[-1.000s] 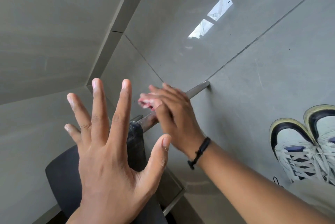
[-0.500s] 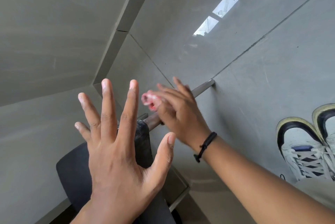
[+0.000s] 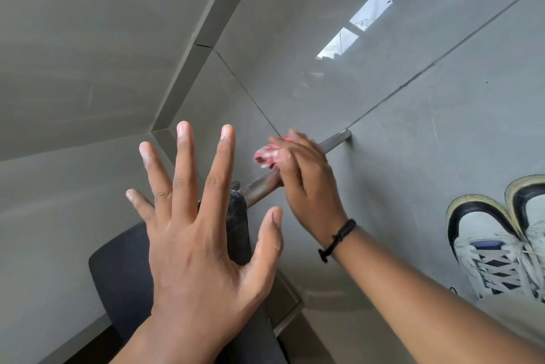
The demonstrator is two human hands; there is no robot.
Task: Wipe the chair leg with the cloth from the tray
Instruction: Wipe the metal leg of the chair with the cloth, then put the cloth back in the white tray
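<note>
The cloth (image 3: 269, 156), red-and-white and bunched, is being pressed around the chair leg (image 3: 262, 186) by the right hand (image 3: 309, 186); the right-hand fingers are being kept curled over the cloth and the metal tube, about midway along the leg. Compared with a second ago, the cloth is being carried further along the leg toward its foot on the floor (image 3: 413, 157), with more bare tube being left exposed between the hand and the dark seat (image 3: 124, 269). So a wiping stroke is being made down the leg, and the upper stretch is judged as already covered. The left hand (image 3: 200, 234) is being held up in front of the seat with fingers spread wide, nothing being gripped, much as before. The tray is not being shown. The stretch near the foot is likely still being left to wipe.
</note>
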